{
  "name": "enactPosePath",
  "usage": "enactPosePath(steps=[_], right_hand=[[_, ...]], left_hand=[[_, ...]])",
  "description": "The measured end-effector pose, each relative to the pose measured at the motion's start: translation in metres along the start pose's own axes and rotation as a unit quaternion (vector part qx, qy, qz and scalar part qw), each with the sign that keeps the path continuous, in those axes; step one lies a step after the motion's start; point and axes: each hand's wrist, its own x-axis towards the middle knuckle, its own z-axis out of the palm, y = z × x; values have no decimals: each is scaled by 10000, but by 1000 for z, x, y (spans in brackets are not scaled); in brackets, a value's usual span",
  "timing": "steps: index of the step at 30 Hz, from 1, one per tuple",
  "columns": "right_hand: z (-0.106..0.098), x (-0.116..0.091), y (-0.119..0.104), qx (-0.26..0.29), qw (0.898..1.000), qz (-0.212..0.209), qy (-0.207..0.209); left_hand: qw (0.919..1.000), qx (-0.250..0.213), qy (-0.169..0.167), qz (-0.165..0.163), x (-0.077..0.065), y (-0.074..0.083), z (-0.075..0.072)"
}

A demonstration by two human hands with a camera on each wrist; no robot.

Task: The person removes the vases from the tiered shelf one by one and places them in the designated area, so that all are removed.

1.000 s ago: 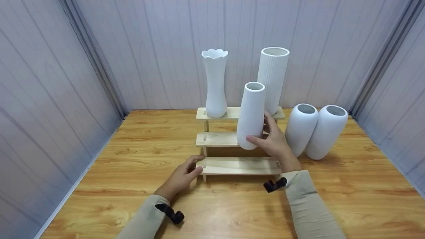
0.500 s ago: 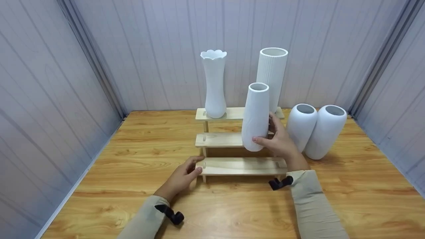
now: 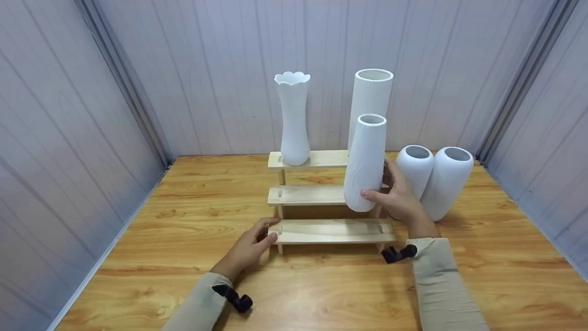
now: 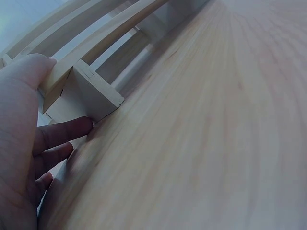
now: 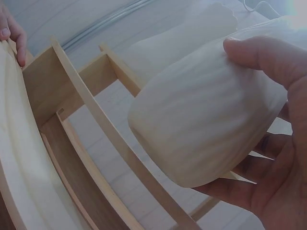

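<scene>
My right hand (image 3: pixel 398 198) grips the lower part of a tall white vase (image 3: pixel 366 165), thumb in front and fingers round its far side. The vase is upright and narrows toward its mouth; its base is in the air beside the middle shelf in the right wrist view. My left hand (image 3: pixel 248 243) holds the left end of the lowest tier of a three-tier wooden display stand (image 3: pixel 330 231). In the left wrist view its thumb (image 4: pixel 41 64) lies on the shelf end, with other fingers close to the stand's leg near the tabletop.
On the top tier stand a scallop-rimmed white vase (image 3: pixel 294 122) at left and a ribbed cylindrical vase (image 3: pixel 371 94) at right, partly hidden. Two rounded white vases, a left one (image 3: pixel 415 172) and a right one (image 3: pixel 448 186), stand right of the stand on the wooden table (image 3: pixel 197 197).
My right hand has carried the vase to the right and slightly down, across the right end of the middle tier. My left hand has stayed at the lowest tier's end.
</scene>
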Motion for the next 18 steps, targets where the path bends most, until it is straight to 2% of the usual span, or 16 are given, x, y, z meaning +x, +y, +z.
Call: enactPosePath(steps=[5, 12, 18], right_hand=[[-7, -3, 0, 55, 9998, -181, 58], [-21, -12, -2, -111, 9997, 107, 169], [-35, -21, -3, -364, 9991, 96, 190]], left_hand=[[10000, -48, -42, 25, 0, 1, 0], [9999, -98, -27, 19, -1, 2, 2], [10000, -50, 16, -30, -2, 4, 0]])
